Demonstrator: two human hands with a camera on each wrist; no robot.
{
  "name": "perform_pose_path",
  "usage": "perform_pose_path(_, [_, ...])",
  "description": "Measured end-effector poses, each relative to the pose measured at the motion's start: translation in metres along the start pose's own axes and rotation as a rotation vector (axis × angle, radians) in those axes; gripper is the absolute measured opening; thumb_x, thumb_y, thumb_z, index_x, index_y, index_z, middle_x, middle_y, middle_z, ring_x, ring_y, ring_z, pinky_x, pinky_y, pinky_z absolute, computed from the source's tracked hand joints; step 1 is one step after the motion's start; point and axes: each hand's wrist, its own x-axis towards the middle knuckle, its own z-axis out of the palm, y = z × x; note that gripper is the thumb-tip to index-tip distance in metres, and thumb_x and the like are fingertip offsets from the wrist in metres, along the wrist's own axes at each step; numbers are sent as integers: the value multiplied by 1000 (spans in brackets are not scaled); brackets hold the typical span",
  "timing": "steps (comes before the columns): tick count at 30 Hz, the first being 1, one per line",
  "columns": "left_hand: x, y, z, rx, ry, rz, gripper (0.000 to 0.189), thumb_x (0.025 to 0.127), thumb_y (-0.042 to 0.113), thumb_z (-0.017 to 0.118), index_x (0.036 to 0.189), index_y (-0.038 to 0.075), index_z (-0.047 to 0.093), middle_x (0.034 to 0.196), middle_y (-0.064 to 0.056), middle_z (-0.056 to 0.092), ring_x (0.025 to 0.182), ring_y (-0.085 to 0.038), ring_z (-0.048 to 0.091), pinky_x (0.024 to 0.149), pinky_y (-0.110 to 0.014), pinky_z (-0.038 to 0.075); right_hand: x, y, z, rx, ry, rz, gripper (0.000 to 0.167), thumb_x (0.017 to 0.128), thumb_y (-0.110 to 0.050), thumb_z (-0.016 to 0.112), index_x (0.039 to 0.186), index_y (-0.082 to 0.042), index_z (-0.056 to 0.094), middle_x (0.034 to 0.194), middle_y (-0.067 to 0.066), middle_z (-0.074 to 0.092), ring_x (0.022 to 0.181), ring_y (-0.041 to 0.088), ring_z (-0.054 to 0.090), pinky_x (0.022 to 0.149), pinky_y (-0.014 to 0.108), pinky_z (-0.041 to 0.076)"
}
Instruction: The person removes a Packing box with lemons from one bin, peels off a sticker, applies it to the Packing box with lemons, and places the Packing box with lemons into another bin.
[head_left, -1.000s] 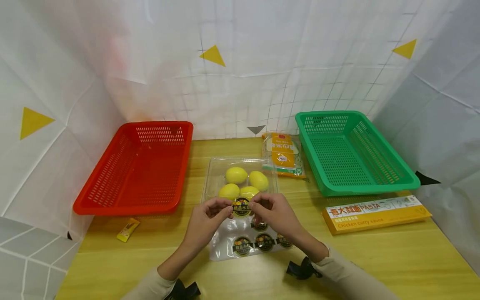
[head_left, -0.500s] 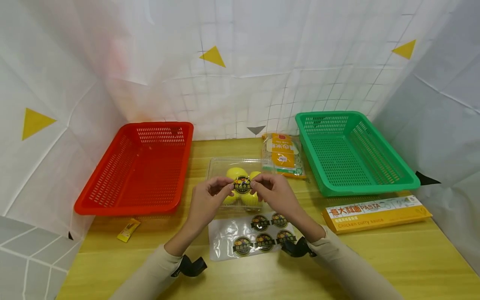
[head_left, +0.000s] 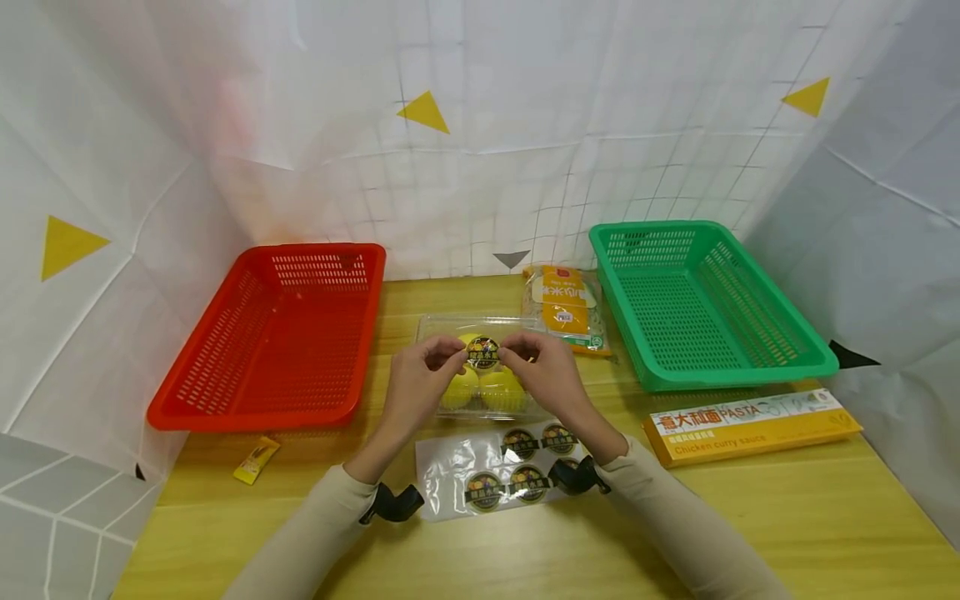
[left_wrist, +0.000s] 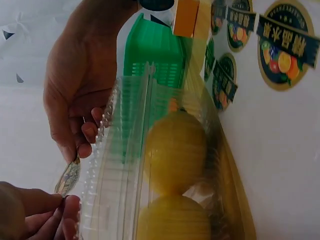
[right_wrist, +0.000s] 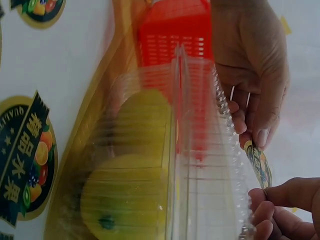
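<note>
A round black-and-gold sticker [head_left: 482,353] is stretched between both hands, above a clear plastic box [head_left: 540,408] of lemons. My left hand [head_left: 420,379] pinches its left edge and my right hand [head_left: 551,375] pinches the right edge, thumb against finger. In the left wrist view the sticker [left_wrist: 68,178] stands just off the box lid, held apart from it. Yellow lemons [head_left: 501,392] lie inside the box, partly hidden by the hands. In front of the box, a white sheet [head_left: 442,467] bears several more round stickers.
A red basket [head_left: 300,358] stands at the left with a small yellow packet [head_left: 257,460] before it. At the right are a green basket [head_left: 686,325] and an orange pasta box [head_left: 750,429]. A bag of rice noodles [head_left: 566,308] lies behind the lemon box.
Both hands have lifted the sticker away from the sheet and carried it forward over the lemon box. The sheet now lies uncovered in front, a bare spot at its upper left.
</note>
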Motion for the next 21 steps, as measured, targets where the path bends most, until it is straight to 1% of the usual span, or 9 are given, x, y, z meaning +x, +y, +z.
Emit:
perform_pose_path(2, [3, -2, 1, 52, -6, -1, 9, 96, 7, 76, 102, 1, 76, 88, -14, 75, 75, -35, 71, 67, -30, 58, 4, 3, 2, -23, 17, -10, 6, 96, -8, 74, 100, -6, 79, 84, 1, 73, 68, 19, 61, 59, 32, 50])
perform_pose_path(5, [9, -5, 2, 134, -12, 9, 8, 96, 9, 76, 102, 4, 76, 87, -8, 75, 74, -27, 70, 68, -32, 57, 8, 6, 4, -39, 30, -16, 5, 95, -6, 75, 99, -5, 79, 84, 0, 73, 71, 19, 63, 65, 34, 53])
perform_pose_path(7, [13, -8, 2, 165, -15, 16, 7, 97, 10, 76, 102, 5, 77, 87, -4, 74, 73, -21, 67, 68, -33, 56, 11, 8, 5, -46, 37, -16, 5, 95, -5, 75, 98, -6, 79, 84, 1, 73, 72, 19, 64, 67, 36, 54])
perform_pose_path(9, [15, -10, 3, 178, -18, 20, 7, 97, 9, 75, 102, 6, 77, 86, -1, 73, 73, -17, 64, 68, -34, 55, 13, 9, 6, -47, 40, -15, 5, 94, -4, 75, 97, -6, 79, 84, 2, 73, 73, 19, 64, 68, 38, 54])
perform_pose_path(11, [16, -12, 4, 178, -18, 16, 6, 97, 8, 75, 102, 6, 76, 86, 0, 73, 72, -15, 64, 67, -33, 55, 14, 10, 6, -47, 36, -16, 5, 95, -4, 75, 98, -5, 79, 85, 3, 73, 74, 19, 65, 69, 39, 55])
perform_pose_path(14, [15, -13, 5, 151, -20, 1, 4, 96, 5, 75, 101, 5, 75, 86, -2, 74, 69, -16, 66, 64, -32, 56, 16, 12, 5, -54, 21, -20, 6, 95, -5, 75, 100, -4, 79, 87, 4, 73, 75, 20, 65, 70, 39, 55])
perform_pose_path(18, [12, -9, 7, 108, -33, -23, 5, 95, 2, 74, 100, 4, 74, 87, -7, 75, 66, -23, 70, 56, -32, 56, 17, 12, 3, -74, 0, -17, 7, 96, -7, 75, 101, -3, 78, 85, 4, 73, 75, 20, 65, 67, 38, 54])
perform_pose_path(21, [11, -7, 8, 92, -38, -56, 5, 95, 1, 74, 100, 3, 74, 87, -8, 74, 64, -27, 70, 54, -31, 56, 17, 12, 2, -84, -11, -9, 6, 95, -6, 75, 100, -3, 78, 82, 3, 71, 73, 21, 63, 64, 37, 51])
